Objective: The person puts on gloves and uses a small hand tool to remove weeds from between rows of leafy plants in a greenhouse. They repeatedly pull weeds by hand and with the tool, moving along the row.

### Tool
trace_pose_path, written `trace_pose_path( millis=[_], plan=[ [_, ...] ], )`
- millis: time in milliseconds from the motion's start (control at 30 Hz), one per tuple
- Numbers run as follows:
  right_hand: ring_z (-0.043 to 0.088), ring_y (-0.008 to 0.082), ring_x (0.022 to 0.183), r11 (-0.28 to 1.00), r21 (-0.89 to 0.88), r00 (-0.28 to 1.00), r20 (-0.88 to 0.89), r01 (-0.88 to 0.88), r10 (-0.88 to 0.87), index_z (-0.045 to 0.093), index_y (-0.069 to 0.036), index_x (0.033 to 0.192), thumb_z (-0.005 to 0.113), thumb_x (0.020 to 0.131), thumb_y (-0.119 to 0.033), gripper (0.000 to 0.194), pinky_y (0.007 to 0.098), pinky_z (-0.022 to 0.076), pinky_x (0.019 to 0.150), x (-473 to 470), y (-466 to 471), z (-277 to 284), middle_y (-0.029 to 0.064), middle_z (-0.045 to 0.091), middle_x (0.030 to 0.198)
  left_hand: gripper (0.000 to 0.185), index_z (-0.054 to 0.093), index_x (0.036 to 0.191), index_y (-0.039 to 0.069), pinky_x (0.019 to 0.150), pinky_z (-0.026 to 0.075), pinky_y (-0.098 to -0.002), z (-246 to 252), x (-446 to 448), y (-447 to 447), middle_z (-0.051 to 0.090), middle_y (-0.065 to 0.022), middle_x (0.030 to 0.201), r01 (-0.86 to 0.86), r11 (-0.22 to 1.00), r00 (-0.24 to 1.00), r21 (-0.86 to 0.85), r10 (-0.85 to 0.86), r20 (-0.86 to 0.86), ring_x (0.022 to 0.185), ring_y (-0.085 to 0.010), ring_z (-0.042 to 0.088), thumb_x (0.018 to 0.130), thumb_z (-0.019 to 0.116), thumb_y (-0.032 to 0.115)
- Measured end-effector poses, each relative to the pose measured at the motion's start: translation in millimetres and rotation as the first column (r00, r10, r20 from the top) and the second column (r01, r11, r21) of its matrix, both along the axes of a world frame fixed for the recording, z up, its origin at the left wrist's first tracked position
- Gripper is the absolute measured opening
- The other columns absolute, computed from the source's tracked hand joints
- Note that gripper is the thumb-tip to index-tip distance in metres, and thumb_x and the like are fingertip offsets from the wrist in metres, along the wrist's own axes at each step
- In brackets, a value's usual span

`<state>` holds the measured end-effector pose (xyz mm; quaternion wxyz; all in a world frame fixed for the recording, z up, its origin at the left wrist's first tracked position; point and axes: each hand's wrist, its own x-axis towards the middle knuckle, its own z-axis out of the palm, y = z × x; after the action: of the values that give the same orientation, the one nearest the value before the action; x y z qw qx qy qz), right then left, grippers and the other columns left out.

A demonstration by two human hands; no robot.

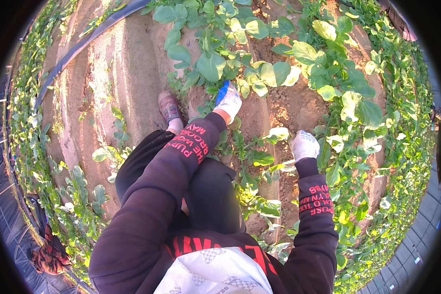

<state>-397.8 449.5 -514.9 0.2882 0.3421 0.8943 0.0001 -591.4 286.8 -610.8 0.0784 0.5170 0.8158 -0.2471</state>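
Observation:
My left hand (228, 101), in a white glove with a blue coated palm side, reaches in at the base of a broad-leaved green plant (210, 66); its fingertips are partly hidden by leaves. Further right, my right hand (305, 146), in a white glove, is low over the brown soil (297, 106) beside leafy plants (340, 141). Its fingers point down and away from the camera, so what they touch cannot be made out. Between the two hands grow smaller green plants (261, 158) with some pale, sunlit leaves.
A dark hose or strip (64, 60) curves across the upper left over bare sandy ground (132, 62). My shoe (169, 106) rests on the soil left of the plants. Dense leafy rows run along both sides, with dark ground sheeting (408, 242) at the right edge.

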Motion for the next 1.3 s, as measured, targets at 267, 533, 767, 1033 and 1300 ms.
trace_pose_path(
  millis=[267,533,767,1033,1300],
  plan=[
    [0.069,0.0318,0.089,1.0,-0.006,1.0,0.012,0.022,-0.022,0.074,-0.009,0.088,0.062,0.077,-0.018,0.019,0.0434,0.0545,0.071,-3.1,-0.9,2.3,0.0156,0.07,0.09,0.023,0.072,0.097,0.004,0.098,0.036,-0.0441,-6.7,-0.6,0.4,0.067,-0.0156,0.104,0.008,1.0,1.0,0.012,-0.008,0.024,0.103,-0.0299,0.06,0.081,0.056,0.01],
    [0.069,0.0324,0.086,0.999,0.035,1.0,0.004,0.012,-0.012,0.074,-0.008,0.087,0.063,0.076,-0.018,0.018,0.0434,0.0545,0.069,-1.5,-4.9,-1.1,0.0155,0.07,0.089,0.026,0.07,0.101,0.006,0.101,0.034,-0.0433,6.1,10.3,-2.4,0.065,-0.0111,0.109,0.065,0.99,0.993,0.127,-0.076,0.09,0.108,-0.0277,0.057,0.078,0.061,0.016],
    [0.068,0.0325,0.091,0.999,0.041,0.999,0.046,0.015,-0.017,0.074,-0.009,0.091,0.064,0.077,-0.02,0.02,0.0454,0.0549,0.074,-10.8,-13.7,-9.7,0.0172,0.069,0.095,0.02,0.067,0.102,0.011,0.083,0.048,-0.0389,86.5,-47.5,-65.0,0.069,-0.0075,0.096,-0.632,0.732,0.507,0.254,0.143,0.85,0.09,-0.0232,0.064,0.085,0.063,0.023],
    [0.065,0.0333,0.093,0.996,0.088,0.999,0.021,-0.029,0.027,0.068,-0.004,0.092,0.07,0.075,-0.032,0.033,0.0407,0.052,0.081,-8.0,-16.6,-8.3,0.0195,0.068,0.097,0.02,0.068,0.097,0.011,0.075,0.052,-0.0326,155.8,-167.1,-314.8,0.069,-0.0085,0.086,-0.637,0.309,0.759,0.707,0.414,0.503,0.078,-0.021,0.066,0.083,0.063,0.023],
    [0.064,0.0314,0.098,0.991,0.123,0.996,0.073,-0.062,0.053,0.068,-0.006,0.1,0.069,0.076,-0.034,0.037,0.04,0.0515,0.083,-8.0,-11.6,-11.1,0.0175,0.067,0.102,0.046,0.057,0.124,0.015,0.087,0.048,-0.0428,125.9,-197.0,-390.7,0.063,-0.014,0.113,-0.771,0.512,0.586,0.38,0.803,0.108,0.105,-0.0322,0.06,0.091,0.052,0.046]
  ],
)
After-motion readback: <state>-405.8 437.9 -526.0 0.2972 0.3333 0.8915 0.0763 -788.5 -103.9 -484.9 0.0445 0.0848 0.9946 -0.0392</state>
